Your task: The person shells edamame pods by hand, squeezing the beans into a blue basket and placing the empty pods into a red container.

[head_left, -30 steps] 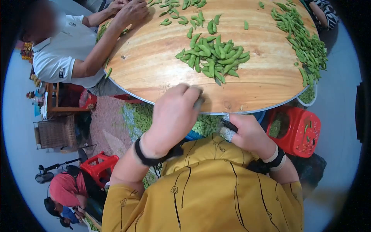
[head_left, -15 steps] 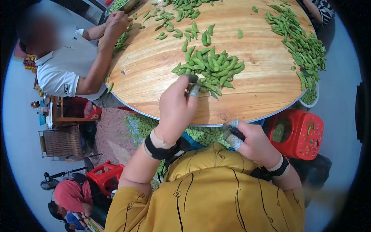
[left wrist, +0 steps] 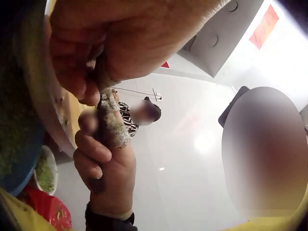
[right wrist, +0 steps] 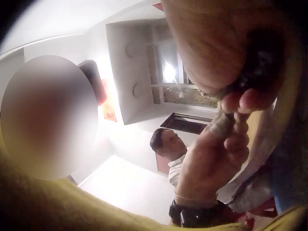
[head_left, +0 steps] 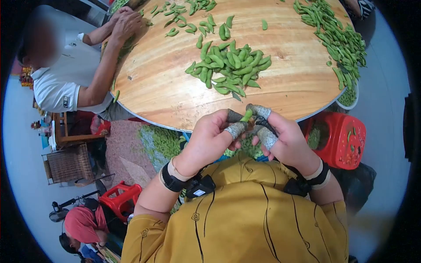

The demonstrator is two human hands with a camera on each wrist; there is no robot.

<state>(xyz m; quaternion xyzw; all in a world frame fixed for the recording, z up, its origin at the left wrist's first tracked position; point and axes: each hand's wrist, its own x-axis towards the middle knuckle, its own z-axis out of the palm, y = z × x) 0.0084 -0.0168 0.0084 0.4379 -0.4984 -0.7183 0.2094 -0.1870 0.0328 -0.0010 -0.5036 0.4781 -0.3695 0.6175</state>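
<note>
Over the near edge of the wooden table, both hands meet at one green soybean pod. My left hand pinches it between thumb and forefinger, both wrapped in grey covers. From the other side, my right hand grips the pod's near end with its silvery-wrapped thumb and finger; a black band or strip lies among those fingers. Most of the pod is hidden by the fingertips. Just beyond the hands lies a heap of soybean pods. In the left wrist view the right hand's wrapped thumb shows close below the left hand.
More pods line the table's right side. A red stool stands at right, beside a white bowl of shelled beans. Shelled beans lie below the table edge. Another person works at the left side.
My left hand reached to the pod heap, then came back toward me with a pod and met the right hand. The right hand rose slightly and its fingers closed in on the pod.
</note>
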